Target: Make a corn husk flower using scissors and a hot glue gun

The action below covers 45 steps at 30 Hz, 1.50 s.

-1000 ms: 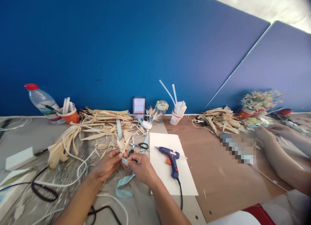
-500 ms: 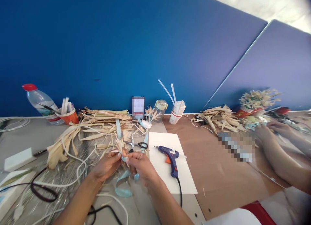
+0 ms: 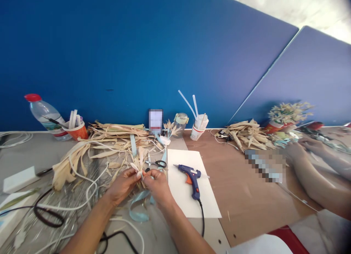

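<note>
A small corn husk flower (image 3: 139, 164) with pale, spread strips is pinched between my two hands over the littered table. My left hand (image 3: 124, 184) closes thumb and fingertips on its base from the left. From the right, my right hand (image 3: 156, 184) pinches the same spot, with a bit of light blue ribbon at the fingers. A loop of that blue ribbon (image 3: 139, 214) hangs below onto the table. Just behind the fingers lie scissors (image 3: 160, 163) with black handles. A blue glue gun (image 3: 193, 177) rests on white paper (image 3: 178, 206) beside my right hand.
Dried husks (image 3: 117, 131) lie along the blue partition (image 3: 137, 64). White and black cables cross the left side. A bottle (image 3: 49, 117), a red cup (image 3: 76, 131) and a white cup (image 3: 197, 132) stand at the back. A co-worker's hands (image 3: 297, 153) are at the right.
The flower has turned in my fingers, so its pale strips now spread wider and less blue ribbon shows at its base. Both hands stay nearly in place.
</note>
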Motion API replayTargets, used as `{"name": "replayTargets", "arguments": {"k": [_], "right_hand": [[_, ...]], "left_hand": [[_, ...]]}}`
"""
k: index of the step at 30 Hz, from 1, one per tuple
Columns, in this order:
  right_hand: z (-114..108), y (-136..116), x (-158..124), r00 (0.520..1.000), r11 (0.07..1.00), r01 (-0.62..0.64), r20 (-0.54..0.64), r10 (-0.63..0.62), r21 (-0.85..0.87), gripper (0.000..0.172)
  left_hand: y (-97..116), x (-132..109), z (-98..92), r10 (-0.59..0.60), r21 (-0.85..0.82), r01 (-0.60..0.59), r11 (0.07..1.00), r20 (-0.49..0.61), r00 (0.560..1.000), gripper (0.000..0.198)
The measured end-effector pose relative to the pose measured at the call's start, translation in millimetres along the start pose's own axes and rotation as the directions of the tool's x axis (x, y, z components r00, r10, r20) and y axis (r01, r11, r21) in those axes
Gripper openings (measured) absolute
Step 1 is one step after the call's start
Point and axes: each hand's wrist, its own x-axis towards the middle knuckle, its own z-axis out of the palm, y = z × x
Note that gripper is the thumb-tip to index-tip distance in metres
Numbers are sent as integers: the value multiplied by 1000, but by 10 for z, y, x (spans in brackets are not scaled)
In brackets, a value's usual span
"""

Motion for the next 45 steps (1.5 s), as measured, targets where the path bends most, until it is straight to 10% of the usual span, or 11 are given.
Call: {"name": "replayTargets", "arguments": {"k": [15, 24, 33, 45], "right_hand": [[53, 62, -154, 919, 663, 325, 59, -391, -674, 20], [30, -5, -191, 888, 552, 405, 169, -428, -729, 21], [30, -126, -113, 988, 984, 141, 84, -133, -111, 13], [68, -75, -54, 967, 934, -207, 209, 149, 291, 21]], "left_hand": [[14, -15, 99, 28, -66, -34, 997, -79, 996, 19], [58, -31, 117, -43, -108, 30, 994, -113, 993, 26], [105, -73, 81, -14, -239, 47, 970, 136, 991, 20], [49, -65, 50, -43, -147, 70, 987, 179, 983, 14]]}}
